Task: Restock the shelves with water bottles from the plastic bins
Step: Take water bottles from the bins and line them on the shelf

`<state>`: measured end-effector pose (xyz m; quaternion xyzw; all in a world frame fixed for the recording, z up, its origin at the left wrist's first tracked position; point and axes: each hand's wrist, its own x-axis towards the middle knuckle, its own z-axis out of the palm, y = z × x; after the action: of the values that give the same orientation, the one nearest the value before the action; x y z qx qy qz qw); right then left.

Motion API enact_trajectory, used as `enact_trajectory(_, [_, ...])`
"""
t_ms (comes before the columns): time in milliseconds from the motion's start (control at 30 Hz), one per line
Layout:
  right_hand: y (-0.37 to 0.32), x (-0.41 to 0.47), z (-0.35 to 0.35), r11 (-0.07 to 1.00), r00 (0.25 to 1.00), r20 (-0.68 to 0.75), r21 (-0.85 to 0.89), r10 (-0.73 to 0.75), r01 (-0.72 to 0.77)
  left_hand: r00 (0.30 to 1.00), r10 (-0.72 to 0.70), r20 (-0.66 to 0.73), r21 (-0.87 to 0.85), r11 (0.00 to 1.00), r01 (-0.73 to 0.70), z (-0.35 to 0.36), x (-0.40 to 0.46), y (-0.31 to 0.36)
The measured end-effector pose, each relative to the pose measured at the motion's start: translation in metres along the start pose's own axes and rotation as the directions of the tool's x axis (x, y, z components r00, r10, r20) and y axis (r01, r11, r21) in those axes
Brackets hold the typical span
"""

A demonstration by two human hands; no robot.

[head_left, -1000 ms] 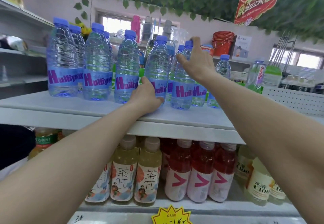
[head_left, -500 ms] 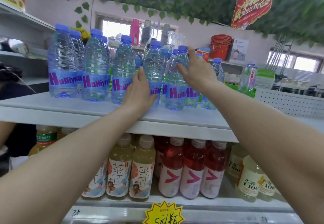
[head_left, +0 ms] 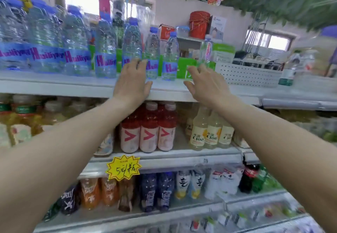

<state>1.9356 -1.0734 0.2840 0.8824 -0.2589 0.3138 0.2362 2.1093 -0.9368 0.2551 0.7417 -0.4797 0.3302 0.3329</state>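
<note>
Both your hands hold nothing: your left hand [head_left: 131, 81] lies flat, its straight fingers [head_left: 141, 64] at the base of a water bottle [head_left: 131, 46] on the top shelf [head_left: 54, 85]. Your right hand [head_left: 204, 85] spreads its fingers [head_left: 191, 71] loosely, just right of the last bottle [head_left: 170, 56]. Below your fingers stand red drinks [head_left: 148, 128].
</note>
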Motion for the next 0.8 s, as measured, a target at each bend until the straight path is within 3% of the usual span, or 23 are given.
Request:
enact_trajectory(200, [0.066,-0.136,0.025,0.996,0.994,0.074,-0.043,0.080,-0.077,0.983,0.156,0.101,-0.122,0.982,-0.143,0.057,-0.084,0.104])
enact_trajectory(400, [0.111,-0.307,0.090,0.969,0.919,0.310,-0.030,0.243,-0.246,0.908,0.255,0.331,-0.267,0.949,-0.169,0.148,-0.204,0.176])
enact_trajectory(567, [0.111,-0.449,0.160,0.928,0.817,0.485,0.030,0.312,-0.372,0.766,0.332,0.551,-0.378,0.917,-0.126,0.228,-0.321,0.206])
enact_trajectory(800, [0.051,-0.636,0.266,0.806,0.584,0.713,0.044,0.388,-0.590,0.535,0.412,0.738,-0.450,0.891,-0.066,0.333,-0.518,0.201])
